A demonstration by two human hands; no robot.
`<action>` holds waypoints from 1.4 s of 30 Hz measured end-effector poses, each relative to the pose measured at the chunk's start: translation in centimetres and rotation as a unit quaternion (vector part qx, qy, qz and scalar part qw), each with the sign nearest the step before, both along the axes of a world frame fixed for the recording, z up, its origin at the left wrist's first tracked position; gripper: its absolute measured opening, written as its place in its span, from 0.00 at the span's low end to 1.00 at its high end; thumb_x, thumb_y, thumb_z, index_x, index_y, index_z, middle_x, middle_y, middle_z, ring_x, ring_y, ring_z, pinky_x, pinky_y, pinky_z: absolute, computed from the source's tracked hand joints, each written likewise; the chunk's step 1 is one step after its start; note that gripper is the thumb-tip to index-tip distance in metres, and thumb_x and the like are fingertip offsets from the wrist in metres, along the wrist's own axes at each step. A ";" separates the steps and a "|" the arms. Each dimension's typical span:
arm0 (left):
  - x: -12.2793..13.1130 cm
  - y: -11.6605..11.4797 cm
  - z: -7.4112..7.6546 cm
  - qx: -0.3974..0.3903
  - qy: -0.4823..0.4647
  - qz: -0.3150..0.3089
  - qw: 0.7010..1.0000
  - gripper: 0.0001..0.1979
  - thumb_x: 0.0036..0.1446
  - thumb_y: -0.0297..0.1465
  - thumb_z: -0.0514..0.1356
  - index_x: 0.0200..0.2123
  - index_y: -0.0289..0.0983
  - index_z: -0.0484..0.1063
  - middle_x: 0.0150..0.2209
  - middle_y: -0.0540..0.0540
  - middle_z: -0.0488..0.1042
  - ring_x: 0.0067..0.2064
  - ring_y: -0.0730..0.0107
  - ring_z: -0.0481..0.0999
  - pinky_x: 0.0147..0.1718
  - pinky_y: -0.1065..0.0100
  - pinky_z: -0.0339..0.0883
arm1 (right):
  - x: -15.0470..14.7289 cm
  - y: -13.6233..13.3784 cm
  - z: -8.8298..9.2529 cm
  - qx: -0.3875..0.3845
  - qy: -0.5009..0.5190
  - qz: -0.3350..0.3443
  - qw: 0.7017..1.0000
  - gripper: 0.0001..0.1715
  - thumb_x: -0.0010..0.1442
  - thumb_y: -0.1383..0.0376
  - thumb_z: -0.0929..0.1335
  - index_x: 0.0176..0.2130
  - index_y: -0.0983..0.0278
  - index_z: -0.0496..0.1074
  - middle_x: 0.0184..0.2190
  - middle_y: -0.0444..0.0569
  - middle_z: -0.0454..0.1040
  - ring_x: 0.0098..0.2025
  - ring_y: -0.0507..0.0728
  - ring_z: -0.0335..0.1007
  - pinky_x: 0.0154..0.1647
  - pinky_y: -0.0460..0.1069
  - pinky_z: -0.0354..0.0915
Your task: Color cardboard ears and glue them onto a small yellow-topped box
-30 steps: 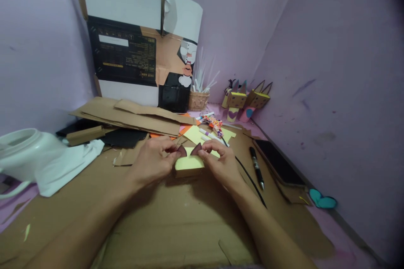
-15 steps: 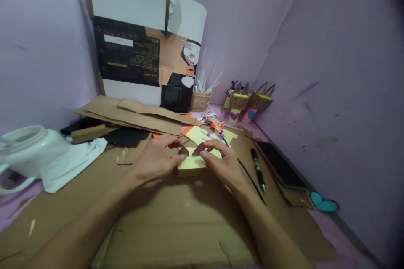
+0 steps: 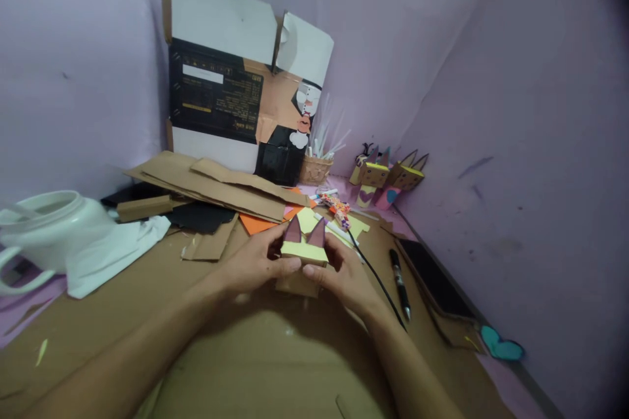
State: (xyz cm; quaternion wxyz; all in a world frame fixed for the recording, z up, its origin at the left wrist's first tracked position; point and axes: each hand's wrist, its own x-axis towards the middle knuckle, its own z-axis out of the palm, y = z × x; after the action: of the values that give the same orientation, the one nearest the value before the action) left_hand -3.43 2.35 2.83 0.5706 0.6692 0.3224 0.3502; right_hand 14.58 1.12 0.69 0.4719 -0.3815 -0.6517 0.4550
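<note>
Between my two hands is a small cardboard box (image 3: 297,283) with a pale yellow top and two pointed, dark purple ears (image 3: 316,234) standing up from it. My left hand (image 3: 255,260) grips its left side, thumb across the front. On the right side my right hand (image 3: 346,272) holds it the same way, and the two thumb tips nearly meet at the front. My palms and fingers hide the sides of the box. Behind it lie yellow paper (image 3: 361,226) and a marker (image 3: 338,230).
A white pot (image 3: 73,229) stands at the left beside white cloth or paper. Cardboard sheets (image 3: 211,186) lie at the back. To the right are a pen (image 3: 400,285), a black cable (image 3: 378,275) and a phone (image 3: 437,278). Eared cardboard figures (image 3: 373,177) stand in the far corner.
My fingers have gone from the ears to the sides of the box. The box is tipped so its ears point up and its front shows more. The camera view has shifted slightly.
</note>
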 end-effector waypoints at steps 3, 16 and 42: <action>0.1 0.1 -0.2 -0.020 -0.045 -0.010 0.999 0.27 0.46 0.35 0.62 0.51 0.36 0.66 0.46 0.42 0.72 0.48 0.59 0.69 0.46 0.61 0.62 | -0.1 0.0 0.0 -0.012 0.009 -0.009 1.000 0.24 0.45 0.63 0.73 0.43 0.62 0.69 0.41 0.49 0.73 0.44 0.60 0.69 0.46 0.54 0.65; 0.8 0.1 -1.2 -0.060 -0.070 0.160 0.983 0.12 0.44 0.33 0.63 0.31 0.33 0.66 0.28 0.49 0.69 0.31 0.72 0.69 0.30 0.71 0.63 | -0.4 -0.3 -0.2 -0.076 -0.004 0.015 0.997 0.26 0.40 0.68 0.74 0.40 0.62 0.67 0.37 0.46 0.72 0.38 0.56 0.70 0.39 0.50 0.67; -0.5 -0.2 0.2 0.281 0.247 0.227 0.899 0.06 0.47 0.29 0.57 0.23 0.38 0.74 0.23 0.51 0.73 0.27 0.71 0.69 0.29 0.70 0.60 | -0.7 -0.6 0.4 -0.079 -0.039 0.004 0.996 0.24 0.36 0.73 0.74 0.36 0.62 0.68 0.31 0.42 0.73 0.34 0.56 0.71 0.35 0.50 0.68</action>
State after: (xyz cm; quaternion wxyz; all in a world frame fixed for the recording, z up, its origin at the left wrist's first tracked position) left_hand -3.91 2.19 3.07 0.1660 0.7752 0.4847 0.3696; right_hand 13.84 0.56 1.05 0.4129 -0.4327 -0.6327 0.4919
